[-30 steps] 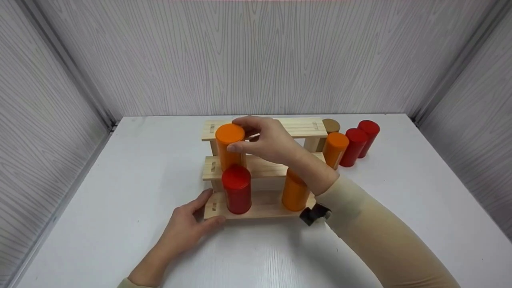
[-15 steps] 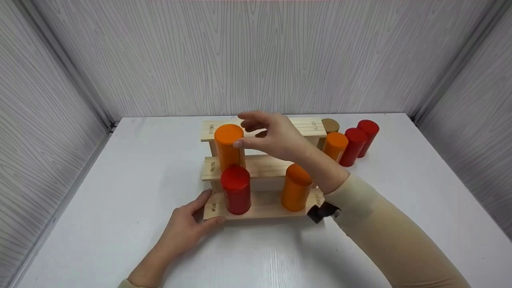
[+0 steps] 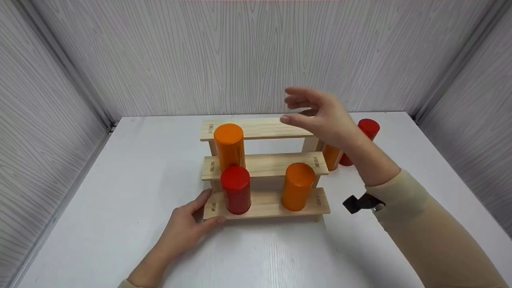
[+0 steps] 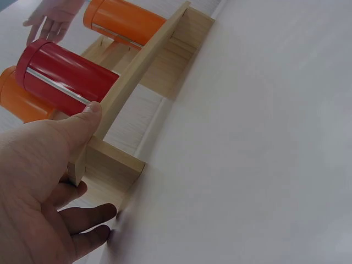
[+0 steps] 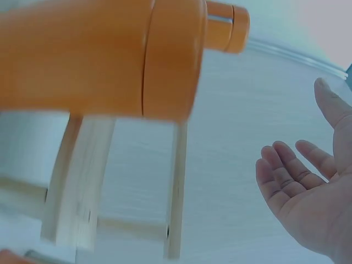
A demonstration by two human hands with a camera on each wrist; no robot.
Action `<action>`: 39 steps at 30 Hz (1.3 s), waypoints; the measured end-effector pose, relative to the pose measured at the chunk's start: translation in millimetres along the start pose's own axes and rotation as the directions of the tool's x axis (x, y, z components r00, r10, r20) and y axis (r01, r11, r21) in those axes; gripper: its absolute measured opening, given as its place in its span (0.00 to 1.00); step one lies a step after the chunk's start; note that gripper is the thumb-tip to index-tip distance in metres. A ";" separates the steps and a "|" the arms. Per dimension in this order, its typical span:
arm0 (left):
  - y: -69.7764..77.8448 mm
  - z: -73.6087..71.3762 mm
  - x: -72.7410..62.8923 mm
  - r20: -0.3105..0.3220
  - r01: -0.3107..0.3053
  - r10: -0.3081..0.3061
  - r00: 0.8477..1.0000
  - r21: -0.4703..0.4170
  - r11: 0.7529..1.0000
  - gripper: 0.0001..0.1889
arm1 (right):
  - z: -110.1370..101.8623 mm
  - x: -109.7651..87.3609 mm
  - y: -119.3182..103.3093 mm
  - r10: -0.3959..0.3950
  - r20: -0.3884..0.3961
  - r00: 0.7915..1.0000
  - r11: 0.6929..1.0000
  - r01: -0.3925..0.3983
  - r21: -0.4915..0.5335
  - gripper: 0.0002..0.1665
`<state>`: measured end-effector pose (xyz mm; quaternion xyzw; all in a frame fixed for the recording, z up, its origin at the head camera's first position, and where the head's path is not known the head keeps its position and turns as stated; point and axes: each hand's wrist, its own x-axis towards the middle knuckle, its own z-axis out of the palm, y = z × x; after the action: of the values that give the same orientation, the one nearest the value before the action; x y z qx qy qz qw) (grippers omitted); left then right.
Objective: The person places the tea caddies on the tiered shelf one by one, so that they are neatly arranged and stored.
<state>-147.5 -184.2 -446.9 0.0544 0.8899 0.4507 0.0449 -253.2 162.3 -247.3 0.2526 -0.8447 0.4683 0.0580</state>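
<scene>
A three-tier wooden step rack [image 3: 266, 206] stands in the middle of the table. My left hand [image 3: 186, 228] grips the left end of its lowest tier, the thumb on the front edge as the left wrist view shows. A red cylindrical canister [image 3: 237, 194] stands upright on that tier near the left hand. To its right on the same tier is an orange canister [image 3: 297, 188]. Another orange canister [image 3: 230, 148] stands on the left of the middle tier, its base hidden by the red one. My right hand [image 3: 322, 116], holding nothing, hovers over the rack's upper right end, fingers loosely bent.
Right of the rack, partly hidden by the right hand and forearm, stand an orange canister [image 3: 332, 157], a red canister [image 3: 346, 159] and a farther red canister [image 3: 368, 128]. White wood-grain panels [image 3: 256, 60] enclose the white table [image 3: 120, 208] at the back and sides.
My right hand has let go of the orange canister on the middle tier and moved up and right. That canister stays in place, and the left hand has kept its hold on the rack.
</scene>
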 end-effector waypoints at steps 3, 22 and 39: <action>0.1 0.5 -0.3 0.001 0.005 -0.005 1.000 -0.002 1.000 0.51 | -16.7 -4.8 9.1 0.012 -0.052 0.999 1.000 -0.012 -0.005 0.37; -2.2 0.4 -2.3 -0.009 0.000 0.000 1.000 -0.032 0.999 0.51 | -64.1 -46.8 91.3 0.234 -0.227 0.945 0.967 -0.252 -0.049 0.37; -3.2 1.3 -3.2 -0.018 -0.015 0.014 1.000 -0.039 0.999 0.50 | -56.9 -67.9 143.0 0.345 -0.188 0.920 0.931 -0.360 -0.056 0.42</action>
<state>-144.4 -185.5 -450.1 0.0558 0.8807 0.4690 0.0347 -271.1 296.3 -347.4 0.0513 -0.8881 0.4532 0.0581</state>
